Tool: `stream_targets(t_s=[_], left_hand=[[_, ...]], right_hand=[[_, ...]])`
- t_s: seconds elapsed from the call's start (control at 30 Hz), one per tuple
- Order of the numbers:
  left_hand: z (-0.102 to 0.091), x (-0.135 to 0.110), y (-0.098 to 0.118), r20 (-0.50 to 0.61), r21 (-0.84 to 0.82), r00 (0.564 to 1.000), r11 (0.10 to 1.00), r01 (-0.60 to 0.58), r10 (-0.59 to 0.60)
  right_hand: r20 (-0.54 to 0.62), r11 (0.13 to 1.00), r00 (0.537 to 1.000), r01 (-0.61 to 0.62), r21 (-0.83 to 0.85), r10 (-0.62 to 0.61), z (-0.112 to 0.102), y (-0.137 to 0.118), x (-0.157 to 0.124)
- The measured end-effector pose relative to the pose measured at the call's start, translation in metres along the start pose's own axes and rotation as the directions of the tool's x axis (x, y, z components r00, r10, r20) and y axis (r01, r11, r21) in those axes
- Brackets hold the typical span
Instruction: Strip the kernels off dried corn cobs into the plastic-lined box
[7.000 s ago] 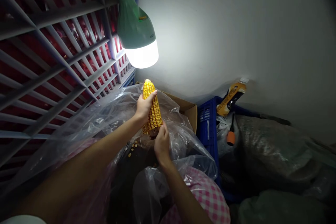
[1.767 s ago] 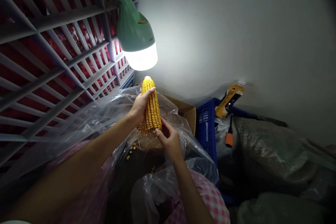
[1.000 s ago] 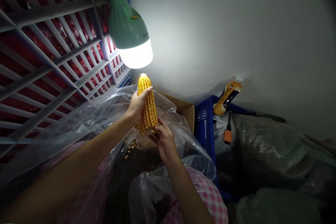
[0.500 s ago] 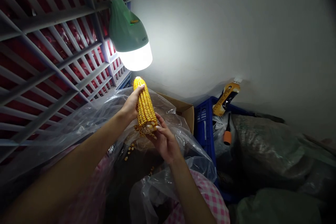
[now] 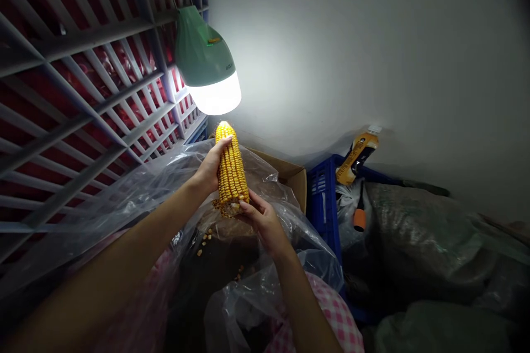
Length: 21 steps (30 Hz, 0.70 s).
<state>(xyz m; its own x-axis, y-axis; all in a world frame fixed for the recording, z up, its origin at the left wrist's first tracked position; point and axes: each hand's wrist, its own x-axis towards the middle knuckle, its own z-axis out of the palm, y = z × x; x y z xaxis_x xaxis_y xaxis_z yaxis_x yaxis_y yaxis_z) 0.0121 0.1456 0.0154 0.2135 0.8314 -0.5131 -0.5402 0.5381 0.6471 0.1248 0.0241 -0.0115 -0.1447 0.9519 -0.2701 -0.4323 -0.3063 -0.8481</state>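
A yellow corn cob (image 5: pixel 231 168) stands nearly upright under the lamp, its tip pointing up. My left hand (image 5: pixel 210 168) is wrapped round the cob's upper left side. My right hand (image 5: pixel 260 219) grips the cob's lower end, thumb pressed on the bottom rows of kernels. Below them a clear plastic sheet (image 5: pixel 153 187) lines a cardboard box (image 5: pixel 296 175). Loose kernels (image 5: pixel 204 240) lie on the plastic beneath the cob.
A green hanging lamp (image 5: pixel 206 64) glows just above the cob. A grey and red slatted crate wall (image 5: pixel 83 83) fills the left. A blue crate (image 5: pixel 324 193) holding an orange-handled tool (image 5: pixel 359 215) and a yellow package (image 5: pixel 356 156) stands right of the box. Dark sacks (image 5: pixel 422 242) lie at the right.
The cob has swung back a little to the right and more upright. My right hand has shifted its grip at the cob's base. The view has dipped slightly.
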Motion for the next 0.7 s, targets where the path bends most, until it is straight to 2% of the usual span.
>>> stream_targets(t_s=[0.2,0.3,0.53,0.7], left_hand=[[0.002,-0.002,-0.003,-0.001,0.006,0.998,0.998,-0.059,0.059],[0.002,-0.003,-0.004,0.003,0.023,0.994,0.994,-0.106,0.106],[0.002,-0.002,-0.002,-0.004,-0.015,0.996,0.996,-0.089,0.089],[0.001,-0.004,-0.005,0.01,0.056,0.992,0.991,-0.124,0.123]], right_hand=[[-0.123,0.999,0.992,-0.017,0.05,0.023,0.002,0.006,0.002],[-0.134,0.999,0.991,0.007,0.048,0.0,0.003,0.008,0.003],[-0.202,0.999,0.979,0.039,0.011,-0.036,0.006,0.01,0.002],[-0.277,0.998,0.96,0.045,0.034,-0.034,0.011,0.013,0.003]])
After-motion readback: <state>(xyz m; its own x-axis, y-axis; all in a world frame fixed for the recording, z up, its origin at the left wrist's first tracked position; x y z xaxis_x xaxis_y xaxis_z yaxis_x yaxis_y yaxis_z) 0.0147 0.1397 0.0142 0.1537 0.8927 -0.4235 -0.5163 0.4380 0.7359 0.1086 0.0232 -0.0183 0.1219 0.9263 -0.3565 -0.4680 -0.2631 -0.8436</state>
